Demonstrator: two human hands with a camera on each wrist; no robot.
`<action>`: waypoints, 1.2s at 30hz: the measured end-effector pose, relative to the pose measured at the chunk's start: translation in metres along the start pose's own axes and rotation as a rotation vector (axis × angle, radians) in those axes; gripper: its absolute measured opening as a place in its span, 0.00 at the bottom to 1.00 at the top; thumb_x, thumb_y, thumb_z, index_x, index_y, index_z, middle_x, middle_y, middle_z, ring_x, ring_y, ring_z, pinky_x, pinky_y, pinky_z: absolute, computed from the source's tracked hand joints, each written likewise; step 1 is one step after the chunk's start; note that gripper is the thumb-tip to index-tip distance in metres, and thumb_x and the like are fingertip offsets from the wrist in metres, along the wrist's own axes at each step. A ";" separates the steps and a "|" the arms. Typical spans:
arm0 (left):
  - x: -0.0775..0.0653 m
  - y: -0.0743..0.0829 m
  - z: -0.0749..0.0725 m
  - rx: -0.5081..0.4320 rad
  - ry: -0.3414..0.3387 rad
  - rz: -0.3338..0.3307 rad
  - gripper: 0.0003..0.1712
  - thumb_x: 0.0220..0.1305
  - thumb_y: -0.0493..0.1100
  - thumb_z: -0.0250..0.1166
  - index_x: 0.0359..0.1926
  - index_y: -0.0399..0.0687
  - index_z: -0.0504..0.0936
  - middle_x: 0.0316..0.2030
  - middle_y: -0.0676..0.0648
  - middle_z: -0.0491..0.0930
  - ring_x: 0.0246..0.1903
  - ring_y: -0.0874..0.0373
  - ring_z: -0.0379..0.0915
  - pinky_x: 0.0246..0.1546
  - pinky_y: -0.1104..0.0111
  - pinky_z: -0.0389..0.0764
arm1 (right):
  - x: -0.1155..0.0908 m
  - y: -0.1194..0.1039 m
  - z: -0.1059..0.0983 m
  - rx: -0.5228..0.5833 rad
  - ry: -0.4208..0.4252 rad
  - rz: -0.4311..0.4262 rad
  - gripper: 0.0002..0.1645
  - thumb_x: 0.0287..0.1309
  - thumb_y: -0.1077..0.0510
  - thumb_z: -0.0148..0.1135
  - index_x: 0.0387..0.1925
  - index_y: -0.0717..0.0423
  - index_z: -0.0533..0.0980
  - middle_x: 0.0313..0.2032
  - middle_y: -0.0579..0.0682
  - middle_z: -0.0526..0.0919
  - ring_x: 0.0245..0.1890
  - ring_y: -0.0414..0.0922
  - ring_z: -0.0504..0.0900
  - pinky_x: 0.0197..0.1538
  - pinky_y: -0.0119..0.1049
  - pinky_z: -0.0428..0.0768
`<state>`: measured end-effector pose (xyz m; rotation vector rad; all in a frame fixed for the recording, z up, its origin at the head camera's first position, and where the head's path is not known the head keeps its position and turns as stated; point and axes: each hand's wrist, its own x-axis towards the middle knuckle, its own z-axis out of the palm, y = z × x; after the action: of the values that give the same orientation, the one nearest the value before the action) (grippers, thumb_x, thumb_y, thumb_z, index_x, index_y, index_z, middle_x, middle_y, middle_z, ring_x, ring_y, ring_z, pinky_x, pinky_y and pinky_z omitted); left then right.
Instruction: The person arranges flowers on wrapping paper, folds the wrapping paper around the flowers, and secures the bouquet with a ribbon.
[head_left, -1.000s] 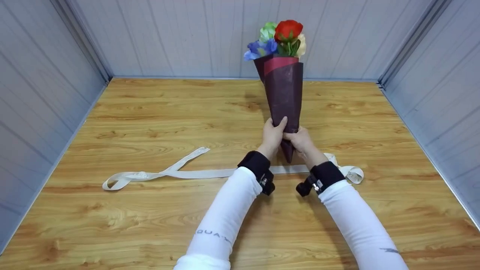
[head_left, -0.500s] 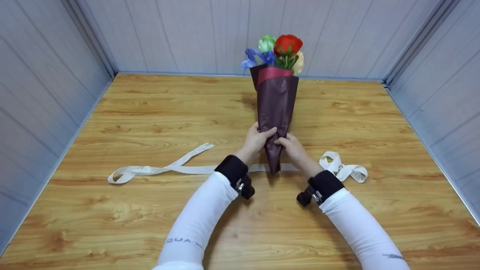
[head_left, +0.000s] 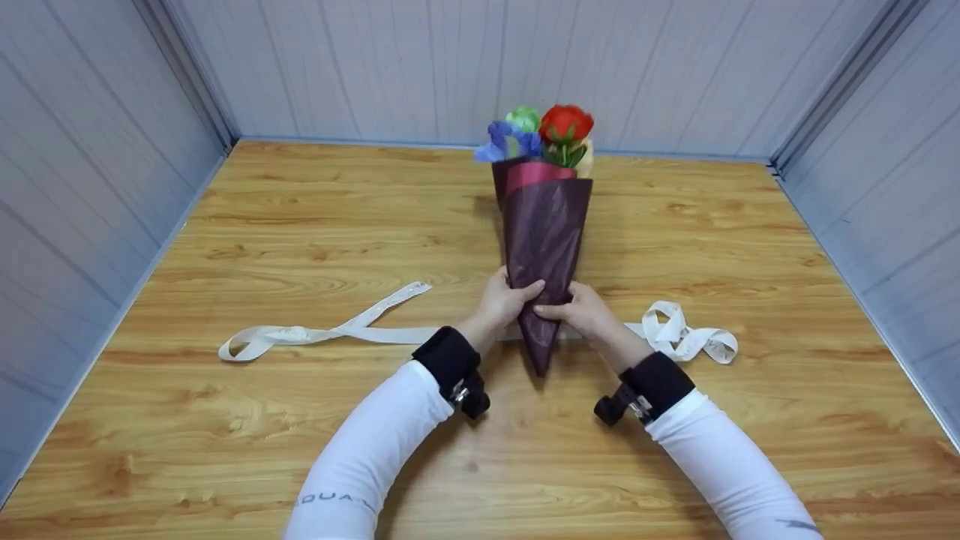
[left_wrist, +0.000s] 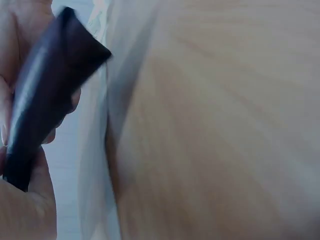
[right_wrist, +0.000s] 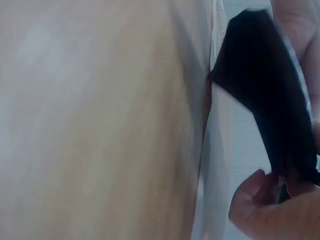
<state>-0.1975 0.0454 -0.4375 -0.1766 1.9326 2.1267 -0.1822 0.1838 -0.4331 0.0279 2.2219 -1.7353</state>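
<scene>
A bouquet wrapped in dark maroon paper [head_left: 544, 232] is held upright between both hands. Red, blue, green and cream flowers [head_left: 566, 124] show above its red inner lining. My left hand [head_left: 499, 304] grips the lower cone from the left, thumb across the front. From the right, my right hand [head_left: 589, 311] grips it slightly lower, its thumb also on the paper. Beneath the hands the cone's pointed end [head_left: 538, 360] sticks out. In the left wrist view the dark paper tip [left_wrist: 55, 85] angles up past the fingers; the right wrist view shows the tip [right_wrist: 260, 75] as well.
A white ribbon [head_left: 390, 335] runs across the wooden table [head_left: 300, 442] behind the wrists and the cone's tip. Its left part loops and folds back; its right end [head_left: 705, 343] lies in curls. Pale panel walls [head_left: 375, 67] stand at the back and both sides.
Both hands have brought the bouquet down and toward the body, a little to the left. Its tip now overlaps the ribbon and reaches in front of it. Both hands have kept their grip.
</scene>
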 end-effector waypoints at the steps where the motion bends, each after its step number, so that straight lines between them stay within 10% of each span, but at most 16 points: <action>1: -0.002 -0.002 -0.001 0.016 -0.006 -0.005 0.22 0.61 0.37 0.64 0.54 0.33 0.69 0.50 0.37 0.78 0.45 0.51 0.78 0.45 0.69 0.79 | 0.000 0.002 -0.002 0.019 -0.023 0.017 0.28 0.55 0.68 0.62 0.57 0.74 0.68 0.40 0.53 0.84 0.33 0.34 0.81 0.41 0.25 0.77; 8: -0.008 -0.010 -0.010 0.131 -0.080 -0.097 0.28 0.63 0.36 0.61 0.62 0.35 0.62 0.58 0.36 0.72 0.55 0.47 0.72 0.56 0.64 0.73 | 0.000 0.015 -0.008 0.122 -0.125 0.077 0.30 0.57 0.72 0.58 0.60 0.75 0.60 0.37 0.44 0.82 0.34 0.35 0.81 0.43 0.27 0.79; 20: -0.008 -0.014 -0.019 0.197 -0.203 -0.177 0.27 0.65 0.33 0.57 0.63 0.37 0.61 0.57 0.35 0.73 0.48 0.45 0.78 0.41 0.59 0.82 | -0.003 0.021 -0.003 0.076 -0.154 0.168 0.33 0.59 0.71 0.57 0.64 0.69 0.57 0.57 0.66 0.73 0.43 0.42 0.82 0.50 0.37 0.80; 24: -0.011 -0.015 -0.018 0.436 -0.188 -0.051 0.31 0.63 0.34 0.59 0.65 0.33 0.59 0.59 0.33 0.70 0.54 0.44 0.73 0.48 0.59 0.79 | -0.003 0.024 -0.001 0.038 -0.145 0.169 0.30 0.59 0.70 0.58 0.61 0.71 0.61 0.48 0.60 0.79 0.37 0.39 0.82 0.45 0.35 0.82; 29: -0.024 -0.010 -0.015 0.994 -0.120 0.119 0.50 0.63 0.45 0.62 0.71 0.27 0.41 0.68 0.27 0.51 0.68 0.38 0.49 0.68 0.54 0.54 | -0.003 0.022 -0.001 -0.083 -0.108 0.183 0.27 0.57 0.66 0.63 0.57 0.70 0.67 0.45 0.59 0.82 0.33 0.40 0.83 0.41 0.37 0.83; 36: -0.040 -0.007 -0.016 1.437 -0.322 0.270 0.52 0.64 0.58 0.59 0.72 0.31 0.42 0.73 0.32 0.35 0.72 0.38 0.30 0.70 0.46 0.43 | -0.003 0.020 -0.001 -0.245 -0.086 0.143 0.24 0.54 0.63 0.66 0.51 0.73 0.73 0.43 0.65 0.83 0.28 0.40 0.84 0.36 0.36 0.83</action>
<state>-0.1585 0.0261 -0.4355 0.6634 2.7521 0.3652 -0.1755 0.1909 -0.4509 0.0537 2.2919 -1.3567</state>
